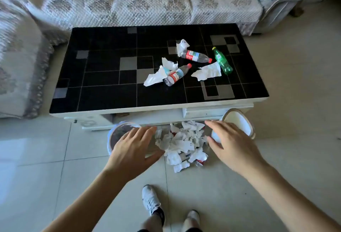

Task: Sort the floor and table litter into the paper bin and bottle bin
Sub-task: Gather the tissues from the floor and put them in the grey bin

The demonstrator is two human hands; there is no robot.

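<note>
On the table (110, 93), toward its right half: three bottles (196, 56) among paper scraps (207, 73). On the floor before it: a paper heap (182, 143), flanked by a left bin (118, 134) and right bin (239, 121). Behind the table: a sofa (147, 1).

You see a quilted patterned sofa (151, 1) along the far side | its chaise section (20, 62) runs down your left | a black tabletop (110, 77) with grey squares sits on a white base with a drawer (203, 112) | pale floor tiles (36, 167) | your white sneakers (151, 199) at the bottom edge
</note>
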